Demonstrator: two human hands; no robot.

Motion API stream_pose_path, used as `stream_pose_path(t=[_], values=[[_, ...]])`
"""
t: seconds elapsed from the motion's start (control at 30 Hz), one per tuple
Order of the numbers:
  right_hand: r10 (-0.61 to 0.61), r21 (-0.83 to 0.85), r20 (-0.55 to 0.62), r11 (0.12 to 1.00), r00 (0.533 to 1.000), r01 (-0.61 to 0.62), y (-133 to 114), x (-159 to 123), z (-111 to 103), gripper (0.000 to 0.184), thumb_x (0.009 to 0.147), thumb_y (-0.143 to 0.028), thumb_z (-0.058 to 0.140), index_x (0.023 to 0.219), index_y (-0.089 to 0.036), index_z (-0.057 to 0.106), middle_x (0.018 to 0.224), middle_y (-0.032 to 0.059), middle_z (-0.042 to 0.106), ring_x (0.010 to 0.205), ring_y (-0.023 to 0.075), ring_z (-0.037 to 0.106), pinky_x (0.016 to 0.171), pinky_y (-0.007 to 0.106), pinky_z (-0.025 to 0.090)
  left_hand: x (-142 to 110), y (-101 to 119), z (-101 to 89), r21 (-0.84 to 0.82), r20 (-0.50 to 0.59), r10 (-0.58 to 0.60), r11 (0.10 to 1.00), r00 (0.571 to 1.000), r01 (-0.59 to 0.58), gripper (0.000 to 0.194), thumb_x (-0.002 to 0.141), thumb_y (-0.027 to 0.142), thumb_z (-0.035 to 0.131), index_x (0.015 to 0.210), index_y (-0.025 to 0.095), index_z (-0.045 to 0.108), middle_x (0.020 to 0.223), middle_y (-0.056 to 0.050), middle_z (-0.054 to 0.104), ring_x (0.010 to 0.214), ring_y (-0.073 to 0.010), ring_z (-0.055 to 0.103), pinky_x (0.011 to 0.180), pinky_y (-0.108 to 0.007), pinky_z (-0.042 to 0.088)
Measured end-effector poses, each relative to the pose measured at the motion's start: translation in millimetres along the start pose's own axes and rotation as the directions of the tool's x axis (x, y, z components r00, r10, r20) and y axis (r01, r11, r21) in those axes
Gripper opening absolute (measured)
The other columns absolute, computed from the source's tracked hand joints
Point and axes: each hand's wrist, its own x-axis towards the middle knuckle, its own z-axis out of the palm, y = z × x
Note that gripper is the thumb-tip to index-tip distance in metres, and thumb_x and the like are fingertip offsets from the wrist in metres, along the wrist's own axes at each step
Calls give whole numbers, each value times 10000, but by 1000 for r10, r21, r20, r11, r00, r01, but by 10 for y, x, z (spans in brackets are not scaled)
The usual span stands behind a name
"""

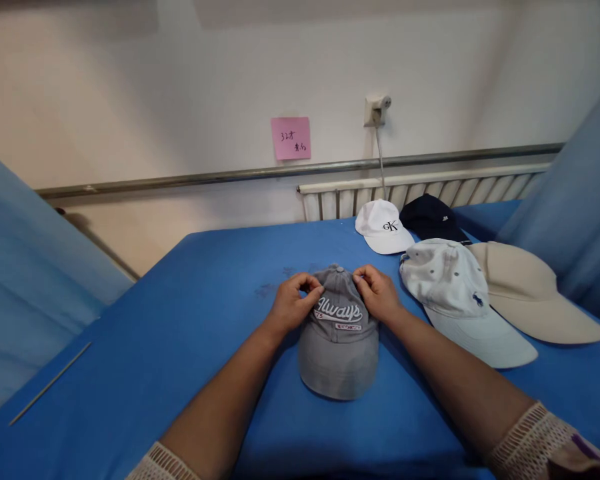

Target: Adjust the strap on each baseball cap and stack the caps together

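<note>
A grey baseball cap (339, 360) with white "Always" lettering lies on the blue-covered table, its brim facing me. My left hand (293, 301) pinches the upper left of its crown between thumb and fingers. On the crown's upper right, my right hand (379, 292) pinches the cloth in the same way. To the right of my right hand sits a pale cap (447, 280) with a small dark horse emblem. A beige wide-brimmed cap (523, 280) is partly behind it. Further back are a white cap (380, 223) with "CK" letters and a dark navy cap (430, 217).
The blue sheet (190, 333) covers the table up to the wall. A thin stick (50, 385) lies at the left edge. Blue curtains (35, 267) hang on both sides. Along the wall run a metal rail (220, 177) and a radiator (430, 190), below a pink note (291, 138) and a socket (375, 112).
</note>
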Motion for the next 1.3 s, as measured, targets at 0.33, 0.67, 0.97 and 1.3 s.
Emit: stream_pose_path(t=[0.33, 0.67, 0.97, 1.3], values=[[-131, -93, -25, 987, 991, 128, -95, 24, -55, 131, 907, -246, 455, 845, -205, 563, 809, 30, 628, 746, 169, 575, 703, 273, 426, 45, 81, -43, 77, -71, 120, 990, 990, -114, 245, 828, 321, 603, 1027, 188, 654, 936, -49, 667, 850, -170, 604, 794, -303, 483], [-202, -96, -89, 976, 975, 194, -99, 73, -92, 150, 925, -239, 439, 868, -203, 574, 842, 50, 629, 811, 182, 594, 757, 297, 453, 568, 282, 38, 302, 271, 107, 934, 956, -190, 197, 780, 297, 639, 931, 187, 701, 861, -32, 682, 763, -161, 610, 684, -259, 462], [203, 88, 17, 975, 979, -204, 154, 140, -48, 300, 852, -355, 560, 1099, -202, 634, 910, 51, 687, 741, 168, 628, 697, 306, 491, 626, 187, -275, 252, 214, 30, 964, 976, -85, 247, 747, 300, 665, 969, 196, 694, 874, -31, 674, 734, -152, 599, 652, -260, 466], [150, 90, 107, 983, 983, -160, -33, 115, -57, 197, 809, -382, 614, 827, -186, 612, 794, 15, 658, 688, 143, 588, 644, 267, 448, 674, 115, -212, 301, 116, -41, 954, 992, 4, 268, 779, 421, 623, 876, 184, 704, 824, -39, 704, 720, -164, 619, 629, -265, 468]])
